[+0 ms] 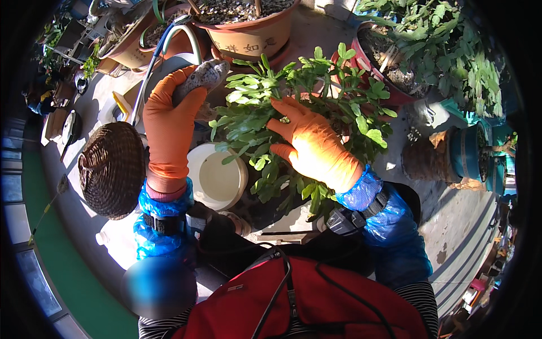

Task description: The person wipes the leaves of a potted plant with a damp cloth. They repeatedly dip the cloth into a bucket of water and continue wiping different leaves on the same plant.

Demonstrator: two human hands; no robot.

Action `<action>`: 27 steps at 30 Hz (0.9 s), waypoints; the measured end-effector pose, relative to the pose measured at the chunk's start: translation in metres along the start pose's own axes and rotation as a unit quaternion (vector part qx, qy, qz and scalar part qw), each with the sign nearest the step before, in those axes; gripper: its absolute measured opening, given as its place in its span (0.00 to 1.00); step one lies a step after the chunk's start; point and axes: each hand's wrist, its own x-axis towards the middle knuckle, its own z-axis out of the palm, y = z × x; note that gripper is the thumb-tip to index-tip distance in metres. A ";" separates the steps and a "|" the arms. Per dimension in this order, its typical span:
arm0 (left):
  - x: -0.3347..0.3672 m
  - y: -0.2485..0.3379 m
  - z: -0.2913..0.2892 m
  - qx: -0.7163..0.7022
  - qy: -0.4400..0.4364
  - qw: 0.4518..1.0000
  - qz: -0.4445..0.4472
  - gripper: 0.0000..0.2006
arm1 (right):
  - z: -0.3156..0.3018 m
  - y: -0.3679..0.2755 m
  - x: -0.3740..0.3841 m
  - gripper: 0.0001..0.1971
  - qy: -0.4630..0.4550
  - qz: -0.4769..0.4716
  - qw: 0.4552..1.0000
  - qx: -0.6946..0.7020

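Observation:
My left hand [171, 116], in an orange glove, is closed around a grey, crumpled, cloth-like wad [208, 75]. It is raised at the left side of a leafy potted plant [248, 104] with flat green, segmented stems. Over the middle of that plant, my right hand [313, 144], gloved the same way, has its fingers apart. Its fingertips rest on or just above the leaves, and no object shows in them. Most of the plant's pot is hidden under the foliage.
A round cream basin [240, 183] stands below my left hand, with a brown woven basket [112, 169] left of it. Large planters surround the plant: a tan one [248, 42] behind, a red one [370, 62] at back right. A blue pot [467, 151] stands right.

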 end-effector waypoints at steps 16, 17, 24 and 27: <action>-0.008 -0.008 0.005 -0.105 0.024 0.993 -0.046 0.17 | 0.001 0.002 0.010 0.26 0.014 0.029 0.998 0.061; -0.010 -0.008 0.006 -0.113 0.021 0.992 -0.053 0.17 | 0.000 0.001 0.012 0.27 0.024 0.030 0.997 0.061; -0.018 0.002 0.025 -0.106 -0.018 0.993 -0.058 0.17 | 0.004 -0.013 0.018 0.39 0.020 -0.004 1.000 0.010; -0.025 0.005 0.031 -0.092 -0.045 0.990 -0.097 0.17 | 0.005 -0.011 0.016 0.43 0.001 -0.035 0.999 0.008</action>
